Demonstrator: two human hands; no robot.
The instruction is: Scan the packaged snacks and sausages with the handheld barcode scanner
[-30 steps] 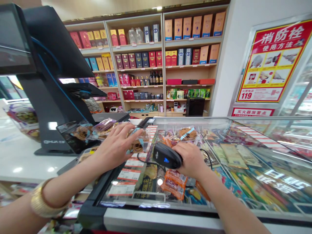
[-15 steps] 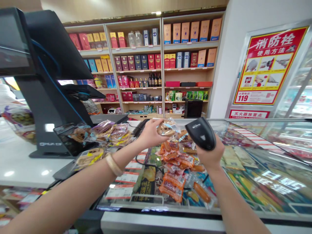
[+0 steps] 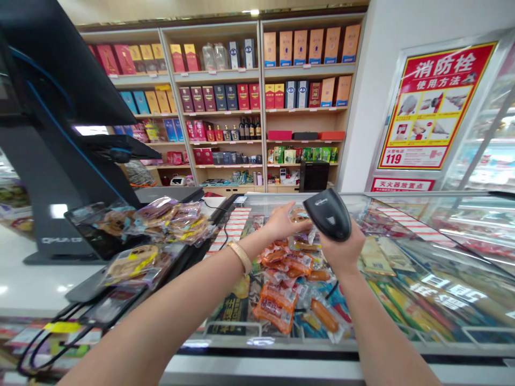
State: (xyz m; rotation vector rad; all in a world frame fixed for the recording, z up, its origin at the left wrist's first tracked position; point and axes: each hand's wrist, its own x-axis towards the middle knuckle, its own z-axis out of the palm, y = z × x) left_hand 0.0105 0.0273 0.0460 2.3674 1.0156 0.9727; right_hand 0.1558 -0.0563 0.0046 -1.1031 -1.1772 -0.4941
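My right hand [image 3: 344, 244] is wrapped round a black handheld scanner [image 3: 329, 215], its head tilted over the glass top. My left hand [image 3: 284, 221], with a bracelet at the wrist, reaches to a round snack in clear wrapping [image 3: 300, 215] just left of the scanner. Its fingers are spread at the snack's edge, and the far side of the snack is partly hidden. Below both hands lies a heap of orange-wrapped sausages [image 3: 277, 305] on the freezer's glass. A single sausage in a clear pack [image 3: 324, 315] lies at the heap's lower right.
At the left, wrapped flat snacks [image 3: 189, 220] are piled beside a dark register [image 3: 68, 161]; another pack [image 3: 134, 262] lies nearer me. Black cables hang at the lower left. Shelves of boxes [image 3: 225, 75] stand behind, and a red-and-yellow sign [image 3: 438, 107] hangs at right.
My left hand has moved right, towards the scanner, and its fingers have spread; the round snack it held is now lower, by the heap. The view has shifted slightly.
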